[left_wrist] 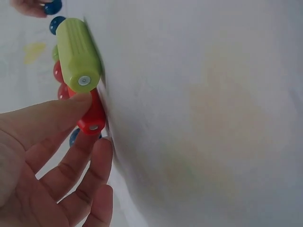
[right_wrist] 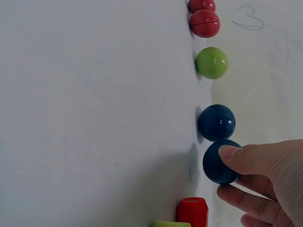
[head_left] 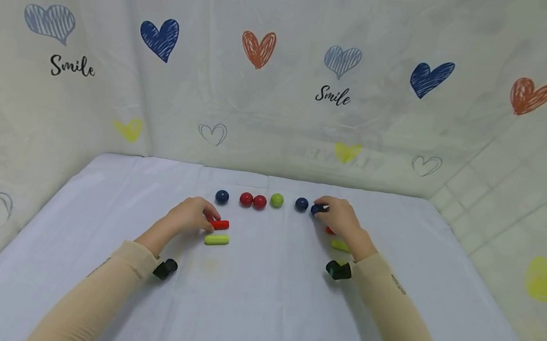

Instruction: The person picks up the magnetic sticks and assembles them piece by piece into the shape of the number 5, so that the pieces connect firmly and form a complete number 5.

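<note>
My left hand (head_left: 190, 215) pinches the near end of a red ridged stick (left_wrist: 95, 113) between thumb and fingers. Just in front of that stick lies a yellow-green stick (head_left: 216, 239) of the same kind. At the right of the ball row, my right hand (head_left: 344, 219) holds a dark blue ball (right_wrist: 214, 166) by thumb and fingers. Another blue ball (right_wrist: 217, 122) sits right beside the held one. Near the right wrist lie a second red stick (right_wrist: 193, 212) and a second yellow-green stick (head_left: 340, 245), both partly covered by hand and arm in the head view.
Along the back of the white table (head_left: 233, 315) are a blue ball (head_left: 221, 197), two red balls (head_left: 246, 200) that look close together, and a green ball (head_left: 277, 200). Behind them hangs a white cloth (head_left: 281, 108) printed with hearts. Each wrist carries a small black camera.
</note>
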`<state>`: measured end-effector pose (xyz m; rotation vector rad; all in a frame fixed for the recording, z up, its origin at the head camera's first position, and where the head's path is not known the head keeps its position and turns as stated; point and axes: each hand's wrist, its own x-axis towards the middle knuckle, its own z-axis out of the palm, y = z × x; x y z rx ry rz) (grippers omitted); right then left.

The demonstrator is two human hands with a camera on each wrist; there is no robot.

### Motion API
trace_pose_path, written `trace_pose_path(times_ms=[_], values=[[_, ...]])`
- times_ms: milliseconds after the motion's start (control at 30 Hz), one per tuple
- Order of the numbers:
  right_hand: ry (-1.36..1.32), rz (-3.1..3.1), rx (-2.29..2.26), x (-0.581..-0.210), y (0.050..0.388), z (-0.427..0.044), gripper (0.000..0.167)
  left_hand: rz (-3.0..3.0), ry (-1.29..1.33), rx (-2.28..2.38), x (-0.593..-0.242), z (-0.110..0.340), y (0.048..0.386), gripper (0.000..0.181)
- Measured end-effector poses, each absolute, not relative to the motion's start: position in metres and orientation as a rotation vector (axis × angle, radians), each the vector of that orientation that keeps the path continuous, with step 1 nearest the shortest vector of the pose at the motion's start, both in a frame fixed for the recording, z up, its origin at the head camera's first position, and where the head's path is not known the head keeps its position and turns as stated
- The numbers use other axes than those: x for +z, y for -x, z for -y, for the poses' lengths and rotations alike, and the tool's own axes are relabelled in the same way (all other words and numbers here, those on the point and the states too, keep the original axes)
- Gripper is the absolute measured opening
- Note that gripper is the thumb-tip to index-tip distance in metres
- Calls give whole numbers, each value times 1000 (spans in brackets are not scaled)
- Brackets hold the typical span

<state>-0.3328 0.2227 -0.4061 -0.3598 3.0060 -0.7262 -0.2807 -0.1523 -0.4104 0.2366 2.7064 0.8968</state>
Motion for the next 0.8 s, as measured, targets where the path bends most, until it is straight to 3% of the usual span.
trace_pose_path(times_ms=[800], values=[[577, -2892, -1049, -408, 304, -201, 33, -2737, -231, 905, -407, 140, 285, 26]])
